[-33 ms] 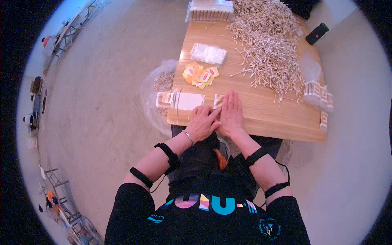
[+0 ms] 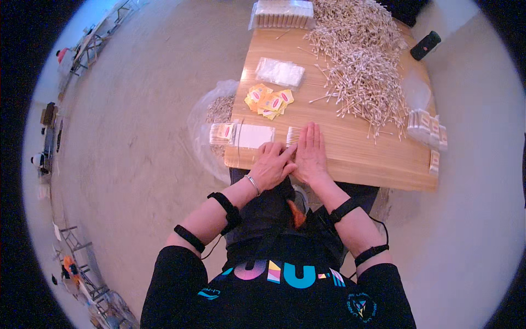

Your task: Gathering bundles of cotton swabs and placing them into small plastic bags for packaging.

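Note:
A small row of cotton swabs (image 2: 293, 135) lies on the wooden table, close to its front edge. Against the row's right side my right hand (image 2: 311, 156) rests flat, fingers stretched out and together. My left hand (image 2: 270, 167) is at the near end of the swabs, index finger and thumb apart, its fingertips by the swabs and partly hidden. Left of the row is a stack of white plastic bags (image 2: 256, 136). Beside that, a bag of swabs with a yellow card (image 2: 224, 131) sits at the table's left edge.
A large heap of loose swabs (image 2: 364, 60) covers the far right. Yellow cards (image 2: 269, 102) and clear bags (image 2: 280, 72) lie at the left. Packed bundles (image 2: 283, 15) stand at the back, filled packs (image 2: 421, 122) at the right edge. A black cylinder (image 2: 425, 45) stands near the wall.

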`<state>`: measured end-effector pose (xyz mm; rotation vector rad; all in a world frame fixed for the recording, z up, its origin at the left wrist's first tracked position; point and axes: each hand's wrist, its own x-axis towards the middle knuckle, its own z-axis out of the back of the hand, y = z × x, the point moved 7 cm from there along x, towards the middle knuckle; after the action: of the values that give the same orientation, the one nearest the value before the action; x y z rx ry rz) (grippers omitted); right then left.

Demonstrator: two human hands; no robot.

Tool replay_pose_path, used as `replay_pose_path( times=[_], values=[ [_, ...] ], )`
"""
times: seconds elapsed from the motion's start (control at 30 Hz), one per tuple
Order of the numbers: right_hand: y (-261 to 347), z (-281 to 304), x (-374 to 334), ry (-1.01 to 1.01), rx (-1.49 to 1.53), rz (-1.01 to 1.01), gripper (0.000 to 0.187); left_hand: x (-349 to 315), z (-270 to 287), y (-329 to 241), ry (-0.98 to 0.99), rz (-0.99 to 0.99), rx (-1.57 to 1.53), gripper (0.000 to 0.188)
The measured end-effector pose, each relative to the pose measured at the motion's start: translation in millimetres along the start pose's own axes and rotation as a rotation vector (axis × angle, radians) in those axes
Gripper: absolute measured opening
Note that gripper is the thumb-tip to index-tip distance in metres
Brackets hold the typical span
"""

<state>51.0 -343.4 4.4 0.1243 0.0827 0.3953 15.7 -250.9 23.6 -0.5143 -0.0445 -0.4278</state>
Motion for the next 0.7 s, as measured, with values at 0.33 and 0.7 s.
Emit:
replay_pose_path(
  times=[0.33,0.7],
  values=[
    [-2.6,-6.2,-0.7,-0.11,0.03,0.024,0.089,6.4,-2.8,0.0,0.054,0.027,-0.002,0.061],
    [-2.3,-6.7,-0.2,-0.132,0.026,0.034,0.084,7.8,-3.6,1.3,0.011,0.034,0.001,0.065]
  ],
)
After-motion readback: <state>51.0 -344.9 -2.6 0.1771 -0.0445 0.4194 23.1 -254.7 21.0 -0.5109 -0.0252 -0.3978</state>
